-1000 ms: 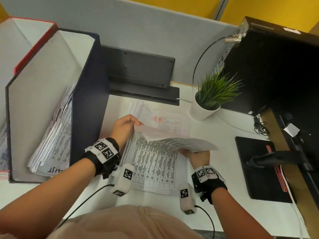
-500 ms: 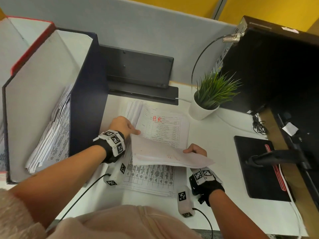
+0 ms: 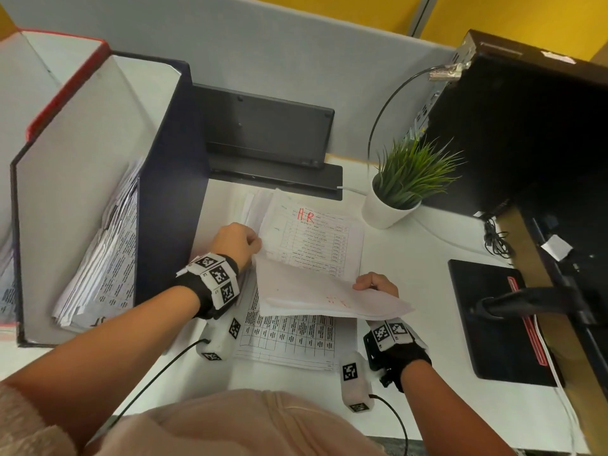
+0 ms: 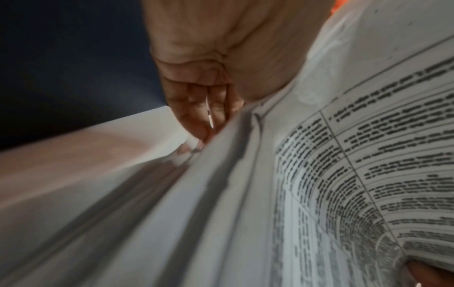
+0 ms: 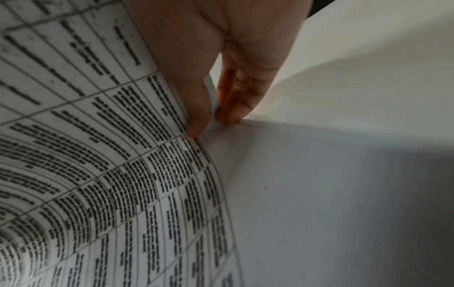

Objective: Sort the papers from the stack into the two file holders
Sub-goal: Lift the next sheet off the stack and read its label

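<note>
White paper lifted over the stack, held at both ends.

Red handwriting reading "HR" tops the sheet (image 3: 316,238) lying on the stack (image 3: 289,340) on the table (image 3: 411,268). Your left hand (image 3: 235,243) pinches the raised sheet's (image 3: 322,294) far corner; your right hand (image 3: 376,284) pinches its near edge between thumb and fingers (image 5: 236,101). The navy file holder (image 3: 171,192), with papers inside, stands just left.

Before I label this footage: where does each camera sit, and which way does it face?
Head: worn high, facing down at the desk; both forearms, left hand and right hand holding a lifted sheet.
Left wrist: along the palm at curled fingers on paper edges.
Right wrist: along the palm; thumb and fingers pinch the sheet.
Shared: all views show the sheet.
</note>
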The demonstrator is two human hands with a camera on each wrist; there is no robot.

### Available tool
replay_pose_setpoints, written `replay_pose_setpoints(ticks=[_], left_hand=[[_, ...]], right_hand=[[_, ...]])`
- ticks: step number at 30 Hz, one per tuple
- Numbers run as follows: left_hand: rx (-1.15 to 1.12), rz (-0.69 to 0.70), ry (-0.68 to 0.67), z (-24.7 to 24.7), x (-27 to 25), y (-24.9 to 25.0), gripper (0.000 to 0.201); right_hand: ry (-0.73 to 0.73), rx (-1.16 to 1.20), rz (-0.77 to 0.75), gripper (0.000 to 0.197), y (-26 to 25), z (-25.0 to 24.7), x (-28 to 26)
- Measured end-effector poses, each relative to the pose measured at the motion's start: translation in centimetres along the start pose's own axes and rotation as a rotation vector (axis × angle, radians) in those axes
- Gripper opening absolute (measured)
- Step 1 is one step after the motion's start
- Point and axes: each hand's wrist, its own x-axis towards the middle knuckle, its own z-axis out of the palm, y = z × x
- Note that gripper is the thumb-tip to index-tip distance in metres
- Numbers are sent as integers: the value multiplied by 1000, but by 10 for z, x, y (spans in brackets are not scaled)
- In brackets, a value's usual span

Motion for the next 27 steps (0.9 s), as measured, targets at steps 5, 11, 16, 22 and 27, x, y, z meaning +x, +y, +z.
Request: replay_pose_setpoints(ticks=[5, 11, 16, 22, 27], left_hand=[[-409, 135, 162, 5, -19, 2, 18], [-697, 66, 77, 4, -24, 3, 26], [-840, -30, -10, 5, -24, 7, 33], [-791, -162, -6, -2, -7, 6, 28], [-321, -212, -31, 5, 11, -10, 12]], right_hand=[[24, 53, 150, 35, 4, -6, 11], [68, -326, -106, 31, 13, -3, 9], [37, -231, -156, 57, 8, 0, 6], [48, -1003, 252, 28, 5, 18, 9], [22, -496, -162, 45, 9, 3, 0]])
